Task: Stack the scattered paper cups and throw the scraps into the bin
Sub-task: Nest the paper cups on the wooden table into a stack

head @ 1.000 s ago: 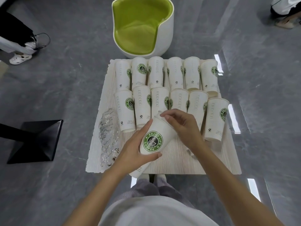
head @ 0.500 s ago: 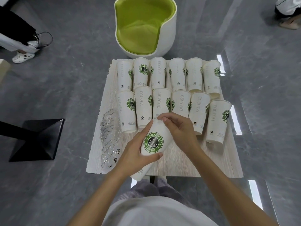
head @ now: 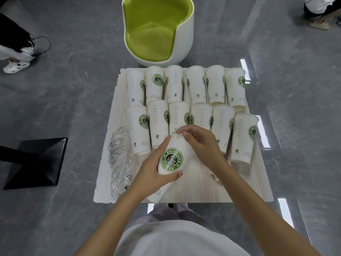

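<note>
Lower middle of the frame, the left hand (head: 147,174) grips a tilted cup (head: 173,156) marked "ENJOY LIFE COFFEE", its lower end at the table's (head: 203,189) near edge. The right hand (head: 201,143) pinches its upper end. Two rows of cups (head: 201,117) crowd the far half, with bare wood at lower right.

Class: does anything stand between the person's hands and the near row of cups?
Nothing visible does. The left hand grips the held cup, the right hand pinches its far end, right before the near row of cups. The plastic wrapper lies aside.
</note>
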The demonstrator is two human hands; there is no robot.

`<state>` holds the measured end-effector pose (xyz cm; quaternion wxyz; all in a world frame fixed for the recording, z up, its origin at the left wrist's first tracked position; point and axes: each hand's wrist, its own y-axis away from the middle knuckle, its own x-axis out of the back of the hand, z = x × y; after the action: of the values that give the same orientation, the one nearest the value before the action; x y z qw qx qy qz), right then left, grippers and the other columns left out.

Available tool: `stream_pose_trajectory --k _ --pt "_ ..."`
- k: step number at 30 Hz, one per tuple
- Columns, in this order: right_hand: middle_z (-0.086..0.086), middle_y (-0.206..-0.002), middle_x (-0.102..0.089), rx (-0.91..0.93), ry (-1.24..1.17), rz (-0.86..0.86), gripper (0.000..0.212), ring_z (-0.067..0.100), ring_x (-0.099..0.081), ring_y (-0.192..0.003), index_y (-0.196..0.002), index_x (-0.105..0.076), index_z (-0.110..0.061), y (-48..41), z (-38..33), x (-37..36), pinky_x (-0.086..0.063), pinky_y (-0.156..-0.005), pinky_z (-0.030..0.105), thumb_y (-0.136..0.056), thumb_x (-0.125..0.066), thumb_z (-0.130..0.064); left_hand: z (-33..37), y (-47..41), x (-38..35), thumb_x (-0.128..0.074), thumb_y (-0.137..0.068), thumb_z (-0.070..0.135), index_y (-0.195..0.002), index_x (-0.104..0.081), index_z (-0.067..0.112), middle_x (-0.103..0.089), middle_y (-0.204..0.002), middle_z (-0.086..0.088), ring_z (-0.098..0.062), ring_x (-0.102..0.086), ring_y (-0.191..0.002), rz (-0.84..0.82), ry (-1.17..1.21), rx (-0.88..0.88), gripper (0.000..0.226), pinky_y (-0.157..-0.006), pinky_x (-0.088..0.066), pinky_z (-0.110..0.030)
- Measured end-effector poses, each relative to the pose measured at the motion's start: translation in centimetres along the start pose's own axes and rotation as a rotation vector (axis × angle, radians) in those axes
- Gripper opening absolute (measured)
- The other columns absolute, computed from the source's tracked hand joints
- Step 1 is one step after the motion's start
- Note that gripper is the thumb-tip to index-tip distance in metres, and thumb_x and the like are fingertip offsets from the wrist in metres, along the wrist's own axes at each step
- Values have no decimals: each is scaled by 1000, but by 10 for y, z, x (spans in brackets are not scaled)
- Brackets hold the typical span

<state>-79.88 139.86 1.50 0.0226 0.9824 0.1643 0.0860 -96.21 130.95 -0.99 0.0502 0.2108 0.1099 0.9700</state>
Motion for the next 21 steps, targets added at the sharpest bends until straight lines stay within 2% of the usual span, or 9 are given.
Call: stream_pose_trajectory --k 5,9,13,15,17,19,21 --pt "-5 -96 -72 20 52 -5 19 19 -64 -94 -92 -71 -20 -17 1 1 -49 -85 45 -92 -54 -13 -1 -3 4 -82 -69 43 -147 -21 57 -47 -139 31 3 -51 -124 32 37 32 101 -104 -49 -40" --pt "-8 -90 -70 26 68 -34 19 18 -64 -90 -91 -71 -19 -36 -4 -5 -48 -87 45 -93 -55 -10 -4 -6 13 -85 -74 34 -148 -20 56 -52 -138 20 3 -54 -122 83 64 68 101 -104 -49 -39" --pt "-3 -80 -68 32 71 -82 18 21 -64 -83 -92 -71 -20 -59 -3 -16 -50 -85 46 -94 -55 -13 -4 -7 25 -84 -76 24 -150 -23 48 -50 -135 35 8 -51 -123 147 114 87 99 -105 -46 -31" --pt "-3 -75 -67 33 65 -106 19 23 -63 -79 -89 -70 -25 -70 -5 -23 -51 -81 44 -94 -55 -15 -6 -7 34 -84 -77 19 -149 -25 48 -49 -131 42 9 -51 -122 178 129 100 98 -103 -45 -26" --pt "-6 -72 -67 29 61 -144 20 14 -62 -72 -88 -68 -28 -83 -6 -30 -51 -75 37 -94 -55 -14 -9 -8 43 -84 -77 18 -148 -25 51 -50 -131 41 9 -52 -122 213 137 111 98 -102 -44 -24" --pt "-4 -73 -68 26 62 -168 17 12 -62 -69 -89 -68 -24 -96 -5 -37 -51 -74 32 -93 -55 -14 -10 -8 53 -84 -76 18 -148 -25 51 -51 -132 37 9 -52 -121 247 141 122 98 -99 -44 -18" --pt "1 -74 -68 18 60 -179 15 16 -63 -69 -91 -69 -18 -109 -2 -45 -52 -74 32 -92 -55 -14 -11 -8 63 -84 -76 15 -148 -26 49 -51 -129 41 12 -53 -119 282 145 136 98 -95 -44 -11"
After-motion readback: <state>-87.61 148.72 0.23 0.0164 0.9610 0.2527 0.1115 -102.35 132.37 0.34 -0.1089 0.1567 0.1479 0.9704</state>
